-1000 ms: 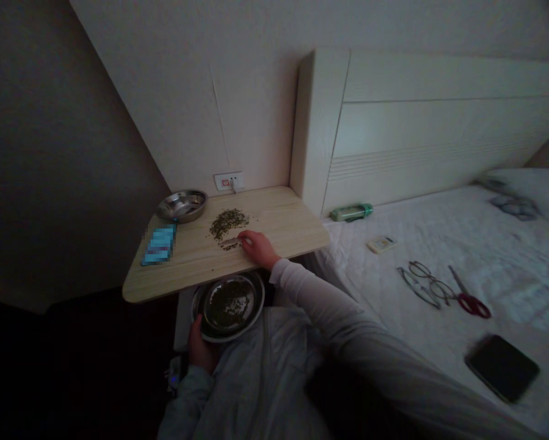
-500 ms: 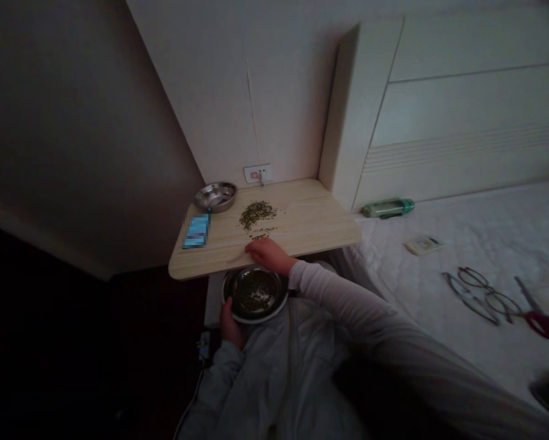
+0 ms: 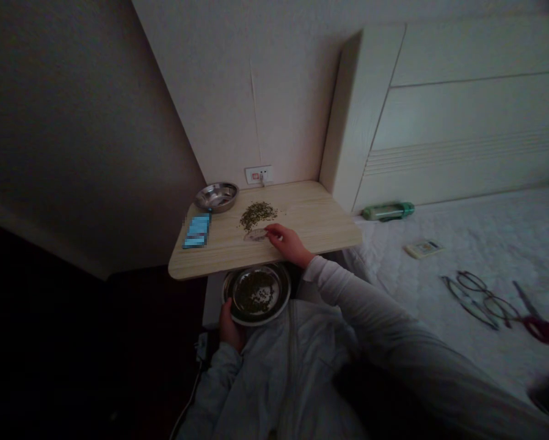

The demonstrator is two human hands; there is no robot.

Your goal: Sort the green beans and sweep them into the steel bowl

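Small green-brown grains (image 3: 257,214) lie in a loose pile on the wooden tabletop (image 3: 311,214). My right hand (image 3: 290,242) is over the tabletop's front part, closed on a thin, see-through oval piece (image 3: 254,234) whose kind I cannot make out. That piece lies low over the near edge of the pile. Below the tabletop's front edge, my left hand (image 3: 231,327) grips the left rim of a round metal bowl (image 3: 281,304). More of the dark grains (image 3: 258,292) are spread over its shiny bottom.
A second metal bowl (image 3: 217,197) stands at the tabletop's back left, with a lit phone (image 3: 196,231) before it. A wall socket (image 3: 258,175) is behind. On the bed at right lie a green bottle (image 3: 388,211), a small packet (image 3: 424,247), glasses (image 3: 482,299) and red-handled scissors (image 3: 542,330).
My right hand has moved from the tabletop's front edge forward and right, closer to the pile, with the see-through piece. My left hand stays on the bowl's rim.
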